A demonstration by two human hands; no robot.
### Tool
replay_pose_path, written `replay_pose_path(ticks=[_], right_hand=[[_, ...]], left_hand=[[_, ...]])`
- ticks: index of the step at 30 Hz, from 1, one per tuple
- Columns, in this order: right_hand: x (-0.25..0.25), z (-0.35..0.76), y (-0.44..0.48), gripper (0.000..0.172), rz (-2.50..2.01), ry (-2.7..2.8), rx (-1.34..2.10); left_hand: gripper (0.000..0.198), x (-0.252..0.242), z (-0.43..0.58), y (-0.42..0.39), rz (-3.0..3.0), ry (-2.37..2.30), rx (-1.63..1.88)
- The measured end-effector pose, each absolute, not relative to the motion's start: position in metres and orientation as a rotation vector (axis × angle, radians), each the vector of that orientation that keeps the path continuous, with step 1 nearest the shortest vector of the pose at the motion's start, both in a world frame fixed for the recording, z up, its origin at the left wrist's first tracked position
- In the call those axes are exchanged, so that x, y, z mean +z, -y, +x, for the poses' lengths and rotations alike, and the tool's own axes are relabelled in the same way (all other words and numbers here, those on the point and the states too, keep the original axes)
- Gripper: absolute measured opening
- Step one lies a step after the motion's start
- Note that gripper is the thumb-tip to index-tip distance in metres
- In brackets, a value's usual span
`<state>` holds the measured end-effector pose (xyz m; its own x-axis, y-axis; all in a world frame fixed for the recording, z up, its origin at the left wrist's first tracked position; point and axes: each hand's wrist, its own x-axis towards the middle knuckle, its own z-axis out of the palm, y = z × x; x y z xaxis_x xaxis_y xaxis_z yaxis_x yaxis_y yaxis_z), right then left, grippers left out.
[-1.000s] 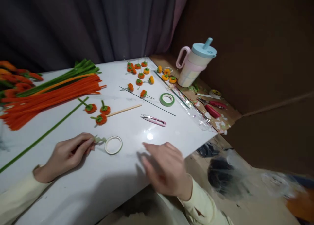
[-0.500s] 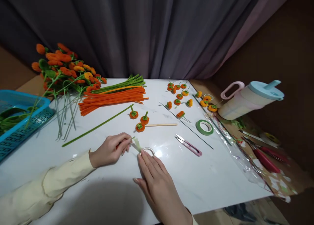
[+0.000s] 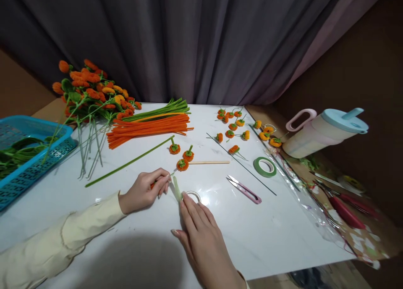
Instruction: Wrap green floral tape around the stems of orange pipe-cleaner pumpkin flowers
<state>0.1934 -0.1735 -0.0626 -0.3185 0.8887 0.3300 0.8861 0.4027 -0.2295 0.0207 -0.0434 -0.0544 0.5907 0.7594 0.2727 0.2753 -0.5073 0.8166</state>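
My left hand is closed in a pinch on a small orange chenille flower, mostly hidden by the fingers, with a bit of thin stem poking out toward the right. Beside those fingertips a pale green strip of floral tape runs down to my right hand. That hand lies flat on the table, fingers stretched out, its fingertips resting over the strip's lower end. Partly covered by its fingers is a tape roll. Several orange flower heads with green bases lie just beyond, near a thin wooden stick.
Pink thread snips, a green tape roll and a dark wire lie to the right. Orange chenille stems and a flower bunch are at the back left. A blue basket and a tumbler flank the table.
The tape strip between my hands now looks straighter and hangs apart from the left fingertips. Both hands stay nearly in place; the whole view has shifted slightly.
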Motion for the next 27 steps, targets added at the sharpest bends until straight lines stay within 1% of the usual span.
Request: replay_pose_path(ticks=[3,8,13,15,20,24,27], right_hand=[[-0.0600,0.1927,0.1718,0.047,-1.515,2.244,0.008],[-0.0555,0.1910,0.1684,0.044,-1.478,2.289,0.019],[-0.0605,0.1883,0.1689,0.054,-1.538,2.228,0.100],[-0.0627,0.1870,0.1692,0.056,-1.570,2.194,0.115],[-0.0626,0.1860,0.1700,0.051,-1.497,2.177,0.118],[-0.0622,0.1888,0.1733,0.044,-1.434,2.049,0.214],[-0.0635,0.1921,0.1756,0.047,-1.365,1.948,0.275]], left_hand=[[0.019,-0.0523,0.0212,0.0438,2.091,-0.821,0.796],[0.023,-0.0496,0.0204,0.0433,2.136,-0.817,0.751],[0.024,-0.0490,0.0183,0.0410,2.125,-0.813,0.704],[0.025,-0.0487,0.0180,0.0404,2.107,-0.811,0.697],[0.026,-0.0480,0.0189,0.0408,2.087,-0.796,0.694],[0.024,-0.0481,0.0191,0.0415,2.152,-0.756,0.674],[0.025,-0.0484,0.0186,0.0415,2.232,-0.701,0.650]])
